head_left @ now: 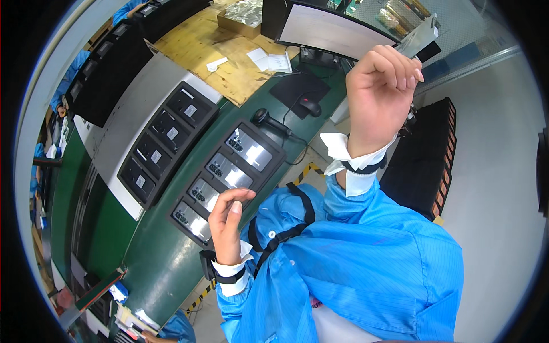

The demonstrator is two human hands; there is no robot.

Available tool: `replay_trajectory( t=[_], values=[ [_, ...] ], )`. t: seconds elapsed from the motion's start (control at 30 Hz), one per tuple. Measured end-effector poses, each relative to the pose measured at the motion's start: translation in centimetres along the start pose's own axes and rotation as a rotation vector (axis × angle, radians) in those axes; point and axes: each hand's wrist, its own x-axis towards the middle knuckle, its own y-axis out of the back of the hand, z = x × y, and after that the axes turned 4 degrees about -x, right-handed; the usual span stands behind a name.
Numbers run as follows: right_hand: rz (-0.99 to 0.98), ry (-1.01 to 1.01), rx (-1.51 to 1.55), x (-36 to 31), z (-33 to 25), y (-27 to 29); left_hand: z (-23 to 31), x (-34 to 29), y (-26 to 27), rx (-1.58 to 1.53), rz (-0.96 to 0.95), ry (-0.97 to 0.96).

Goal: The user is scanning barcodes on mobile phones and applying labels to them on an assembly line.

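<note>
My left hand [227, 226] is over the near edge of a black tray [182, 224], its fingers bent a little and the thumb apart, with nothing in it. In the tray's compartments lie several flat, shiny silver pieces [254, 150] with dark round camera-like spots, resembling phone backs. Raised high on the right, beyond the edge of the green table, my right hand [382, 94] has its fingers curled together toward the palm. Nothing shows in it. Both wrists have white cuffs and black bands.
Beside the tray lies a second black tray [150, 197] with labelled compartments. A handheld scanner [262, 117], mouse [310, 107] and monitor [331, 30] stand at the far side of the green table [151, 271]. Black stacked trays [420, 160] are at right. Other people work at far left.
</note>
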Motion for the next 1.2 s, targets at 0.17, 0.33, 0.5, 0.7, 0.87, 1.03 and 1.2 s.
replay_trajectory(
  t=[0.17, 0.33, 0.5, 0.7, 0.87, 1.03, 1.2],
  values=[
    [-0.105, -0.025, -0.613, -1.5, 2.5, 2.8, -1.2, 1.2, 1.4, -0.558, 0.022, -0.010],
    [-0.069, -0.755, -1.467, -7.9, 7.7, 7.2, -0.6, 4.4, 4.1, -0.946, 0.110, -0.111],
    [-0.135, -1.078, -1.514, -13.5, 10.4, 10.0, 1.3, 6.2, 5.0, -0.376, 0.282, -0.354],
    [-0.279, -0.794, -1.786, -12.2, 9.1, 9.5, 0.2, 6.3, 4.3, 1.218, -0.026, -0.442],
    [-0.826, -0.911, -1.635, -10.8, 11.2, 9.7, -3.0, 3.7, 3.7, 0.731, -0.158, -0.521],
    [-1.060, -1.209, -1.559, -11.4, 12.7, 10.0, -3.3, 2.9, 5.2, 0.766, -0.185, -0.450],
    [-0.934, -1.369, -1.492, -11.6, 12.8, 10.3, -3.1, 2.6, 5.3, 0.772, -0.188, -0.428]
  ],
)
